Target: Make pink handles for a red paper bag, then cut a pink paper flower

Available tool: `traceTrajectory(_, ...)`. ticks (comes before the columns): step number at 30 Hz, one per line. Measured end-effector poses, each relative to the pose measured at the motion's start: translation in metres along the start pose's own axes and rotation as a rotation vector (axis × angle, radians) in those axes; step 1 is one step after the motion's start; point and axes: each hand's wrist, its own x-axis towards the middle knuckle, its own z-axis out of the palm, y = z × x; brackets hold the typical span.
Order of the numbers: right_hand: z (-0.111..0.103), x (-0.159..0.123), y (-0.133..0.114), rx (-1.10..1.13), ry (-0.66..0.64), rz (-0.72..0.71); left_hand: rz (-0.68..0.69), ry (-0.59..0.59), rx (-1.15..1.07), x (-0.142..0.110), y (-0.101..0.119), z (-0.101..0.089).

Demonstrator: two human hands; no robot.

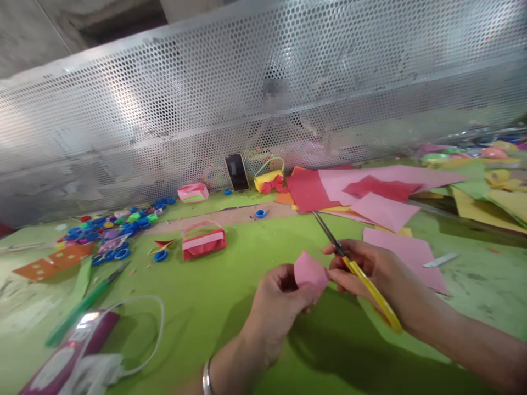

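Note:
A small piece of pink paper (309, 270) with a rounded, pointed outline is pinched between the thumb and fingers of my left hand (279, 307). My right hand (376, 277) grips a pair of yellow-handled scissors (364, 282), whose dark metal blades point up and away from me. The right fingertips touch the right edge of the pink piece. Both hands hover above the green tabletop (197, 307). Just right of the scissors lies a larger pink paper sheet (401, 255).
A pile of red and pink paper (308, 189) lies behind my hands, with a blade (440, 260) nearby. Small paper bags, one red (205, 245), stand ahead. Left are a green cutter (84, 307), a purple power strip (68, 356) and blue rings (111, 236). A phone (237, 171) leans against perforated metal (185, 99).

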Motion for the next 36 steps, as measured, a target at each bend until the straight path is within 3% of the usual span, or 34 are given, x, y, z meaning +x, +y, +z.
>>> traceTrajectory(6,0.000,-0.001,0.000,-0.015,-0.061,-0.018,-0.024,-0.001,0.016,0.003,-0.003,-0.005)
traceTrajectory(12,-0.008,-0.001,0.006,-0.228,-0.192,-0.026,-0.103,0.164,-0.472,0.010,-0.002,-0.016)
traceTrajectory(15,-0.006,-0.002,0.007,-0.330,-0.261,-0.016,-0.134,0.193,-0.592,0.011,0.002,-0.015)
traceTrajectory(24,-0.004,-0.007,0.005,-0.390,-0.385,-0.025,-0.098,0.123,-0.580,0.008,0.004,-0.011)
traceTrajectory(36,-0.003,-0.010,0.015,-0.458,-0.384,-0.044,-0.066,0.066,-0.515,0.009,-0.003,-0.010)
